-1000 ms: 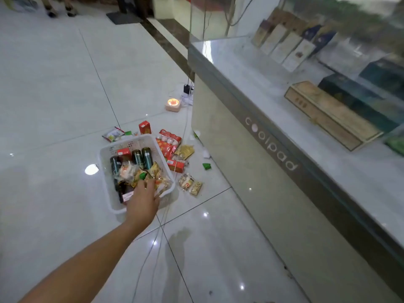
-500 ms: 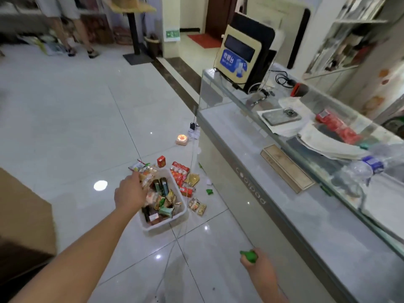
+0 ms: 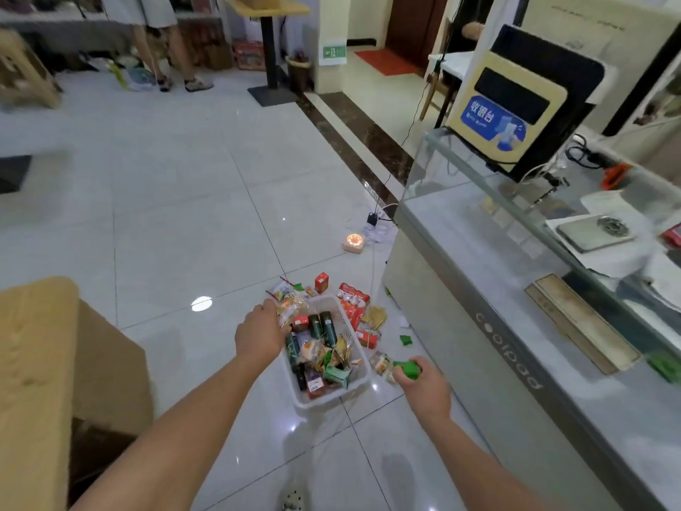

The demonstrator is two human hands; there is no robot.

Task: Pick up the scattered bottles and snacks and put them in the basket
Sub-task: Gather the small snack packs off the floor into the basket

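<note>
Down on the tiled floor, just beside the foot of the glass counter, the white basket is already well filled; dark bottles lie side by side in its far half and mixed snacks heap toward its near end; I judge the task past halfway but unfinished, since red packs, a small red box, a yellow packet and a few wrapped pieces lie on the floor along the basket's far and right edges. The right hand has its fingers curled tight round a green packet, held just off the basket's right edge and not yet over it; the left hand is at the basket's far left corner against a clear snack bag, its fingers hidden behind the hand, so I cannot tell whether they grip the bag, the rim or nothing. Half a second ago the right hand with its packet was low and well apart from the basket; it has since come up near it, while the left hand has stayed at the same corner.
</note>
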